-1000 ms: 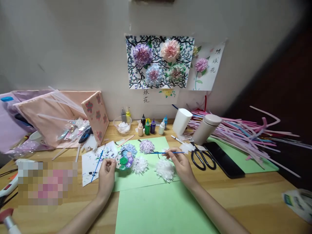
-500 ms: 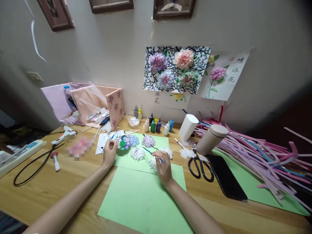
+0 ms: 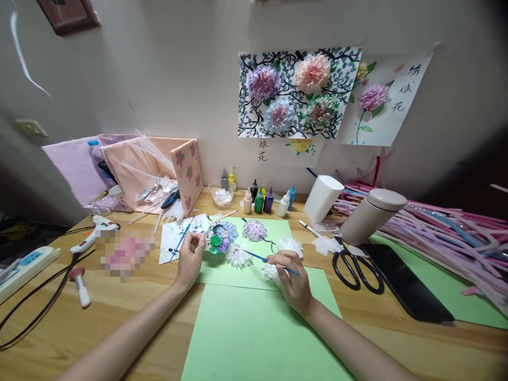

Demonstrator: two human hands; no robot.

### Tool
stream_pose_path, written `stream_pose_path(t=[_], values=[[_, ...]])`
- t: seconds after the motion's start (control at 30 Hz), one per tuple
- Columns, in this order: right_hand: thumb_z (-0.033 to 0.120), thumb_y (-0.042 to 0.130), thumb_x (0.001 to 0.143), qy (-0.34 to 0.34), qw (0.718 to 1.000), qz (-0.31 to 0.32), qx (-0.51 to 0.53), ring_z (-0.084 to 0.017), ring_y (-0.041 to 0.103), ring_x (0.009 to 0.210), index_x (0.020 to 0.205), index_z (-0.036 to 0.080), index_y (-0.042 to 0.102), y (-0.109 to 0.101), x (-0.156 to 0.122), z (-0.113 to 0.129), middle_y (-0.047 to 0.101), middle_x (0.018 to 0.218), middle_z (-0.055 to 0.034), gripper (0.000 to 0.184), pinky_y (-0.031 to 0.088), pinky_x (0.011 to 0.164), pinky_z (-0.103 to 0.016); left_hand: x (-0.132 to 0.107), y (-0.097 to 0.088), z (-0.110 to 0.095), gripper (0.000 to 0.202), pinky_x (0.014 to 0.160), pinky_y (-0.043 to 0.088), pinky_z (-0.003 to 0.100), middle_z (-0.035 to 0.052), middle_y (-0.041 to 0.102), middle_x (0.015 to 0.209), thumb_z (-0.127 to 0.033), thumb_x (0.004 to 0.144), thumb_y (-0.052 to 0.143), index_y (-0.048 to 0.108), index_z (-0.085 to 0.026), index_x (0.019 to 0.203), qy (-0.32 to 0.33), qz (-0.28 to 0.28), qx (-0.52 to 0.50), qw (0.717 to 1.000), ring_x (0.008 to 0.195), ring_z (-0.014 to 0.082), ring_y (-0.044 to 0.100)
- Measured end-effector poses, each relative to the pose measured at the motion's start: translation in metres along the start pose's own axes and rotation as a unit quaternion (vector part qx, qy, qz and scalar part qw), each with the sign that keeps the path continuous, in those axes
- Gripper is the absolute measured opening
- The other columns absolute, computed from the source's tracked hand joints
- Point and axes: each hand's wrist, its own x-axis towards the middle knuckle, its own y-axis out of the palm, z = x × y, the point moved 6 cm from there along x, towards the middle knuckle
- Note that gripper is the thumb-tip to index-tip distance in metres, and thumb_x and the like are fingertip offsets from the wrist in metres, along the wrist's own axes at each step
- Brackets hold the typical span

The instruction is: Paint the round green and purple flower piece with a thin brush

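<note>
My left hand (image 3: 190,257) pinches the edge of a small paint palette (image 3: 217,242) with green and purple paint, held tilted just above the desk. My right hand (image 3: 291,278) is closed on a thin blue paintbrush (image 3: 260,257) whose tip points left toward a white tissue flower (image 3: 238,255). Under that hand lies another white tissue flower (image 3: 271,271). A purple tissue flower (image 3: 254,229) and a third white one (image 3: 290,245) lie on the light green paper (image 3: 254,275) behind. A bigger green sheet (image 3: 257,338) lies in front of me.
Small paint bottles (image 3: 262,201), a glass bowl (image 3: 222,193) and a white cup (image 3: 323,199) stand at the back. Black scissors (image 3: 353,267), a beige flask (image 3: 371,216), a dark phone (image 3: 408,288) and a pile of pink strips (image 3: 444,227) lie right. A glue gun (image 3: 93,231), cable and pink bags (image 3: 130,164) sit left.
The view has shifted, bringing the desk closer. My right hand has lowered onto the white flower and tilted the brush, its tip still pointing left. My left hand still holds the palette.
</note>
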Motion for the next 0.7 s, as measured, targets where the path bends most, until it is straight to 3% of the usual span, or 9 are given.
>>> stream_pose_path(t=[0.33,0.47,0.6,0.7], values=[[0.022,0.038,0.092,0.044,0.999,-0.006,-0.011,-0.019,0.057,0.086,0.093,0.024,0.058,-0.001,0.000,-0.008,0.065,0.082,-0.0039,0.020,0.047,0.074,-0.036,-0.003,0.002,0.002,0.022,0.066,0.040,0.023,-0.0020,0.049,0.072,-0.041,0.082,0.054,0.047,-0.020,0.076,-0.030,0.022,-0.010,0.999,0.070,0.0134,0.050],[0.021,0.037,0.092,0.064,0.997,-0.037,-0.014,-0.020,0.058,0.084,0.091,0.023,0.057,-0.006,-0.001,-0.012,0.063,0.082,-0.0043,0.020,0.047,0.074,-0.037,-0.002,0.004,0.006,0.022,0.064,0.039,0.023,-0.0021,0.049,0.072,-0.041,0.082,0.054,0.047,-0.020,0.077,-0.050,0.029,-0.012,0.998,0.070,0.0130,0.049],[0.020,0.038,0.091,0.064,0.998,-0.004,-0.016,-0.020,0.057,0.087,0.093,0.024,0.058,-0.003,0.001,-0.012,0.064,0.083,-0.0037,0.020,0.046,0.075,-0.037,-0.003,0.004,0.006,0.023,0.062,0.039,0.022,-0.0029,0.048,0.070,-0.041,0.082,0.054,0.047,-0.020,0.076,-0.056,0.032,-0.011,0.998,0.066,0.0123,0.047],[0.018,0.038,0.091,0.073,0.997,-0.015,-0.024,-0.019,0.056,0.088,0.093,0.024,0.057,-0.004,0.000,-0.013,0.063,0.084,-0.0034,0.020,0.045,0.076,-0.037,-0.004,0.003,0.006,0.022,0.061,0.038,0.022,-0.0032,0.047,0.069,-0.041,0.082,0.054,0.047,-0.020,0.076,-0.060,0.036,-0.007,0.998,0.065,0.0119,0.046]])
